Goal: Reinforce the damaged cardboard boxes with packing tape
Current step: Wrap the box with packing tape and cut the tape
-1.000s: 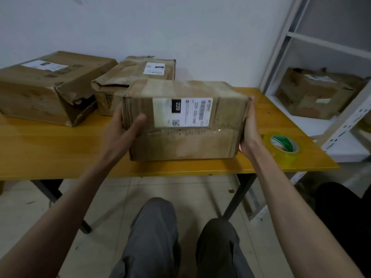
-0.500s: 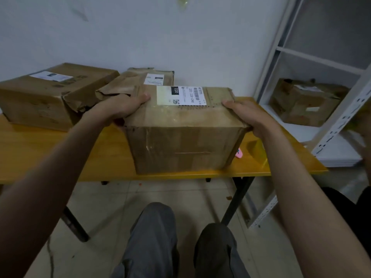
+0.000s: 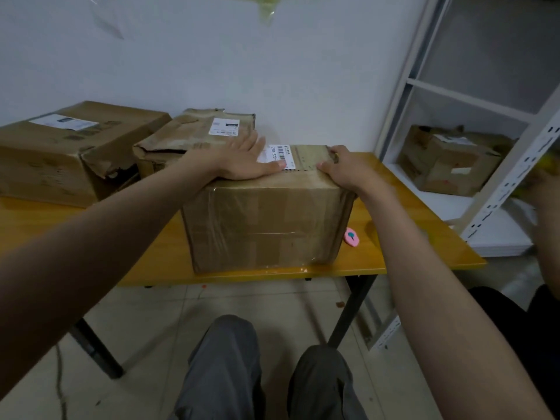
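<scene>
A taped-up brown cardboard box stands near the front edge of the yellow table, its white shipping label facing up. My left hand lies flat on the box's top, fingers straight, partly covering the label. My right hand holds the top right corner, fingers curled over the far edge and thumb lying along the top. No tape roll shows on the table. At the right edge of the view another person's hand holds something blurred and yellow-green.
A small pink cutter lies just right of the box. Two damaged boxes stand behind: a large one at the left and a crushed one in the middle. A white rack at the right holds another box.
The box has been tipped so its label faces up. My left hand slid from the left edge onto the top, flat. The tape roll has left the table's right end.
</scene>
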Demonstrator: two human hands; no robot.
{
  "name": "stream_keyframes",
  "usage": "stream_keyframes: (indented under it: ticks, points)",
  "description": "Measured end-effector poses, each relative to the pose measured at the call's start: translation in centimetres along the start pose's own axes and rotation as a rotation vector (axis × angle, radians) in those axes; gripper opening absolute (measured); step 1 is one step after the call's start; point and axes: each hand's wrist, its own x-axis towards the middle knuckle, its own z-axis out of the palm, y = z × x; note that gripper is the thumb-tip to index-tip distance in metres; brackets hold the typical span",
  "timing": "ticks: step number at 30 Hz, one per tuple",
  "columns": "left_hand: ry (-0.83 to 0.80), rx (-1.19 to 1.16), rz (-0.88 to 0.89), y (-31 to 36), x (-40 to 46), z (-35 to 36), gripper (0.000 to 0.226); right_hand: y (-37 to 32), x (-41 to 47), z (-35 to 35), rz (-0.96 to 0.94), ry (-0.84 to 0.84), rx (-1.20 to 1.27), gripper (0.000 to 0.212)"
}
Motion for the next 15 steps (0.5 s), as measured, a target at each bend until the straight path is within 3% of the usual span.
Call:
stream_keyframes:
  ticks: [5,7,9,13,15]
  points:
    - [-0.195,0.020,0.155,0.9,-4.0,-0.2,0.131,-1.0,0.7,-0.1,-0.011,0.043,-0.269,0.064]
    - [-0.199,0.063,0.152,0.9,-3.9,-0.2,0.141,-1.6,0.9,0.5,-0.058,0.093,-0.365,0.066]
    - [-0.183,0.076,0.139,1.1,-3.6,0.0,0.137,-1.5,0.7,1.5,-0.104,0.133,-0.353,0.063]
    - [-0.181,0.064,0.139,1.2,-3.6,0.2,0.141,0.4,-2.3,3.6,-0.220,0.497,-0.183,0.067]
    - [-0.174,0.072,0.118,1.5,-3.6,0.3,0.142,1.2,-3.5,4.6,-0.266,0.669,0.020,0.054]
